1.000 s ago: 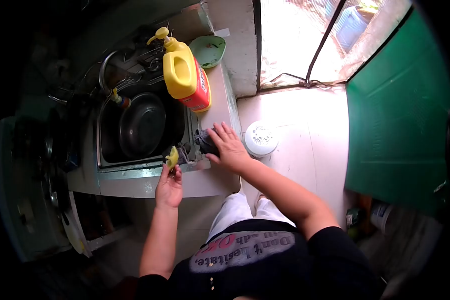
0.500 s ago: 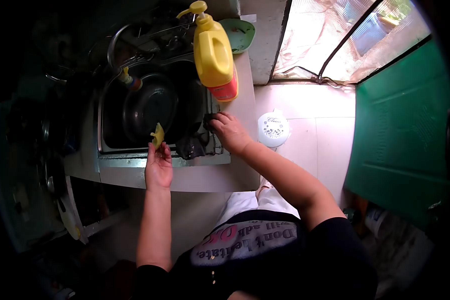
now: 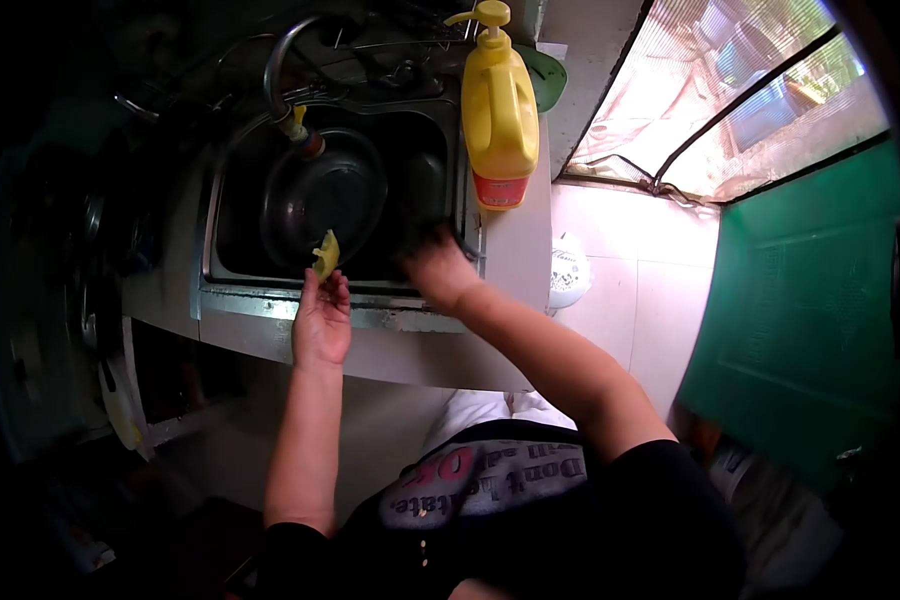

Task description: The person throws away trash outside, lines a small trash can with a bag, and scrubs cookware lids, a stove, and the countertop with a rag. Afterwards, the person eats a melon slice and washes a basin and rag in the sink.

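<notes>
My left hand (image 3: 322, 322) is palm up at the sink's front edge, its fingertips pinching a ragged, sponge-like yellow piece (image 3: 327, 254). Over the right part of the sink (image 3: 375, 318), my right hand (image 3: 440, 270) is smeared by motion. Its fingers appear closed about something dark that I cannot make out. A dark round basin (image 3: 325, 200) lies in the sink, below the faucet (image 3: 274, 75) with its coloured tip. Beyond my right hand, a yellow pump bottle (image 3: 500, 120) with a red label stands upright on the counter.
A green dish (image 3: 543, 78) sits behind the bottle. To the right, past the counter edge, are a white round object (image 3: 568, 274) with a dark print, a green panel (image 3: 790, 300) and a mesh screen (image 3: 660, 100). Dark clutter lines the left side.
The view has shifted. My right hand has moved from the sink's right rim inward over the sink. The dark net-like thing by the front rim is no longer there. My left hand keeps the yellow piece.
</notes>
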{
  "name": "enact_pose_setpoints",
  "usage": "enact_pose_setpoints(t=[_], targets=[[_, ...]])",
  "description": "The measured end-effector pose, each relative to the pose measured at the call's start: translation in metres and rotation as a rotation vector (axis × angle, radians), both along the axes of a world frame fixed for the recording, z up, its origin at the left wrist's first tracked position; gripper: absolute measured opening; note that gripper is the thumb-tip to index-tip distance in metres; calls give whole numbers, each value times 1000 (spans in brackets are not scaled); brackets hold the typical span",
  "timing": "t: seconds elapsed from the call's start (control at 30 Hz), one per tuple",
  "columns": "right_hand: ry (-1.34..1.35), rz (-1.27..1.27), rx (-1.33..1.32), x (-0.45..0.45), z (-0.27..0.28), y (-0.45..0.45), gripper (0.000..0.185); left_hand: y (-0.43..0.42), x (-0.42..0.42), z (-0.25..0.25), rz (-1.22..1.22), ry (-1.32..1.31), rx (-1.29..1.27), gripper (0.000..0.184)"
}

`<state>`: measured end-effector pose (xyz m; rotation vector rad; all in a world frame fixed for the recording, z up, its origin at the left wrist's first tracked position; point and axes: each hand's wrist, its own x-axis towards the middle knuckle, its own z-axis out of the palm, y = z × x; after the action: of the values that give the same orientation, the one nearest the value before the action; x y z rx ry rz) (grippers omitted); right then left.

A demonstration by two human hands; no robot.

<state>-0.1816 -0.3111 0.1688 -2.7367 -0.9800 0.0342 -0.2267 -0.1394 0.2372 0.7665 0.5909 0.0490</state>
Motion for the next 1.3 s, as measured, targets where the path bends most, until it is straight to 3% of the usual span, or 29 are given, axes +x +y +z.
enact_pose_setpoints(t=[0.03, 0.1, 0.2, 0.3, 0.43, 0.53, 0.67, 0.83, 1.0, 1.17, 1.3], targets=[[85, -72, 6, 14, 5, -3, 25, 1, -1, 3, 4, -11, 7, 30], [-59, -176, 300, 23, 10, -19, 22, 2, -6, 8, 23, -16, 12, 29], [-184, -115, 462, 28, 2, -45, 21, 1, -15, 9, 43, -37, 50, 30], [-142, -18, 453, 9, -2, -47, 22, -4, -34, 7, 79, -54, 47, 29], [168, 8, 467, -22, -1, -35, 24, -14, -57, 7, 149, -24, 4, 25], [472, -129, 602, -20, 18, -36, 32, -25, -68, 7, 142, -28, -5, 24], [400, 100, 502, -36, 28, -48, 35, -24, -72, 4, 178, -29, -27, 24], [191, 260, 373, -46, 19, -46, 54, -3, -61, 6, 168, -60, -43, 24], [92, 430, 273, -41, 11, 22, 54, 51, -42, 13, 150, -115, -38, 24], [259, 544, 53, -33, 23, 147, 51, 142, -17, 17, 156, -118, -26, 24], [136, 460, 208, -2, 16, 247, 47, 207, -3, 19, 148, -103, 14, 24]])
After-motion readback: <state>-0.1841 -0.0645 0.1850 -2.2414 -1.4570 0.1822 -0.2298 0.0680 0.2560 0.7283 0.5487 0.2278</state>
